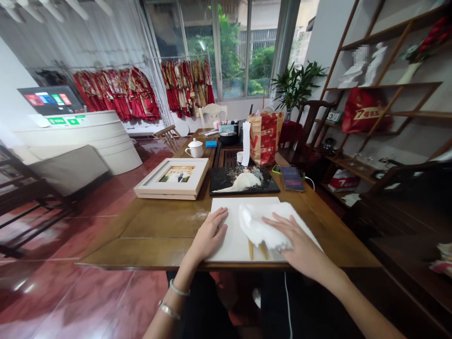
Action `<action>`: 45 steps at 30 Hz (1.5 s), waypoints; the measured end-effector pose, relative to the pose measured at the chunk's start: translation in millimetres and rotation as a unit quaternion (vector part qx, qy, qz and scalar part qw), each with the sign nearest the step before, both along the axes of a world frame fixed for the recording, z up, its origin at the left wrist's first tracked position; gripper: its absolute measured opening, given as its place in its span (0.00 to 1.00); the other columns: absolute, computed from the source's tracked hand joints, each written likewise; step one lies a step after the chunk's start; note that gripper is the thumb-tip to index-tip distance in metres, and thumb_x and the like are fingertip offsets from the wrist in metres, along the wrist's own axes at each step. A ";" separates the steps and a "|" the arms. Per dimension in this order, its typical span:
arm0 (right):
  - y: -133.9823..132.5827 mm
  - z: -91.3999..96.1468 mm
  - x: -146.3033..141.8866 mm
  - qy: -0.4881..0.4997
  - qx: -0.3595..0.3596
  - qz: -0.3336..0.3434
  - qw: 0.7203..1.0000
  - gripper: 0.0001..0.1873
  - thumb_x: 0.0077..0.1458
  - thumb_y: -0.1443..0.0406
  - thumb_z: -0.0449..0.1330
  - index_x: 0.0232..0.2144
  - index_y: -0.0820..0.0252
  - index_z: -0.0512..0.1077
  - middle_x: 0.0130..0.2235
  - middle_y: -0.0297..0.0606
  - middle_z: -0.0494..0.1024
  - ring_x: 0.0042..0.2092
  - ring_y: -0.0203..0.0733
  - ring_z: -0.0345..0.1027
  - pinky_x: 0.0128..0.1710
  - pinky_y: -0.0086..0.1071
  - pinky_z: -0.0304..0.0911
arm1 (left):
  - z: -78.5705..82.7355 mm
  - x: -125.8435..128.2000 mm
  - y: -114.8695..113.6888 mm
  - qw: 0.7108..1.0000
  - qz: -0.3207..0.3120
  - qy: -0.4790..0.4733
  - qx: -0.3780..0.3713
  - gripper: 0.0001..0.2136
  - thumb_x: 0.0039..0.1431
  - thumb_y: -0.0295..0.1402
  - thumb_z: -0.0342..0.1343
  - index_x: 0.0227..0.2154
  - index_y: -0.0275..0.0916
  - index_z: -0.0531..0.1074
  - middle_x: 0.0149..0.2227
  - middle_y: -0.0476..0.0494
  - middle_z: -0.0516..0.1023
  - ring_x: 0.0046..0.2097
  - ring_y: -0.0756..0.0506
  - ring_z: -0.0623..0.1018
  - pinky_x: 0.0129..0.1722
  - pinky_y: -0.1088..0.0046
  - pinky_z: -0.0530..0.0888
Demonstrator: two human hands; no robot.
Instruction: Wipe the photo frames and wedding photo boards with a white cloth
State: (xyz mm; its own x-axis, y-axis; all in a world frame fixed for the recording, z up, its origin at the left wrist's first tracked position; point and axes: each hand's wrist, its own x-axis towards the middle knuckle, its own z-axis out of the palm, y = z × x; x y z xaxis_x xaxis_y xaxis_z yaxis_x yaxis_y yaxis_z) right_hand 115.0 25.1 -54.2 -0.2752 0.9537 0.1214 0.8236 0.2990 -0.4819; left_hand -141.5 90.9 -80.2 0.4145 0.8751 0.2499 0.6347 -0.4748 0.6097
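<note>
A white board point(228, 249) lies flat at the table's front edge, with two tan tapered shapes point(257, 250) showing near its lower edge. My left hand point(211, 234) rests on the board's left side, fingers stretched out and holding nothing. On the right half of the board is a crumpled white cloth point(254, 225), slightly blurred. My right hand point(294, 235) has the cloth under its fingers and palm, pressing it against the board. Part of the board is hidden beneath cloth and hand. Just beyond it lies a dark picture panel point(243, 181) showing a white gown.
On the wooden table point(155, 235) are a white framed photo point(173, 179) at left, a lidded white cup point(194, 149), a blue box point(211, 144), a red-and-tan paper bag point(266, 139) and a phone point(292, 179) with a cable. A dark chair point(314, 125) stands to the right.
</note>
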 end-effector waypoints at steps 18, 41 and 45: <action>-53.1 7.3 -19.5 -0.080 0.000 0.063 0.995 0.44 0.42 0.71 0.53 0.61 0.41 0.49 0.64 0.30 0.52 0.66 0.51 0.35 0.61 0.59 0.28 | -2.4 0.1 1.6 1.000 -0.002 -0.004 0.002 0.18 0.61 0.32 0.45 0.53 0.39 0.65 0.60 0.42 0.63 0.63 0.43 0.59 0.63 0.58 0.54; -17.2 8.0 -43.7 -0.017 0.012 0.032 0.999 0.41 0.43 0.72 0.50 0.60 0.43 0.54 0.63 0.29 0.54 0.66 0.48 0.35 0.61 0.58 0.25 | 0.4 0.5 1.2 1.000 -0.003 0.010 0.003 0.19 0.61 0.32 0.44 0.54 0.39 0.64 0.60 0.41 0.63 0.63 0.44 0.59 0.63 0.59 0.55; -41.1 6.7 -26.7 0.019 -0.003 0.072 0.997 0.43 0.40 0.75 0.48 0.59 0.45 0.55 0.63 0.29 0.56 0.65 0.46 0.39 0.62 0.56 0.27 | -0.5 -0.1 1.3 1.000 -0.002 0.014 0.002 0.19 0.61 0.32 0.44 0.54 0.38 0.64 0.60 0.41 0.63 0.63 0.44 0.59 0.63 0.58 0.53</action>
State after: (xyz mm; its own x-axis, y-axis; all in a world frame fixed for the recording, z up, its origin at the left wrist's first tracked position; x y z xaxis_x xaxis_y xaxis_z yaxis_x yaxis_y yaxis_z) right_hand 88.3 -16.0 -47.5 -0.4052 0.9052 0.1283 0.7535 0.4101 -0.5139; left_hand -141.7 92.2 -80.7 0.4254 0.8722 0.2414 0.6486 -0.4798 0.5909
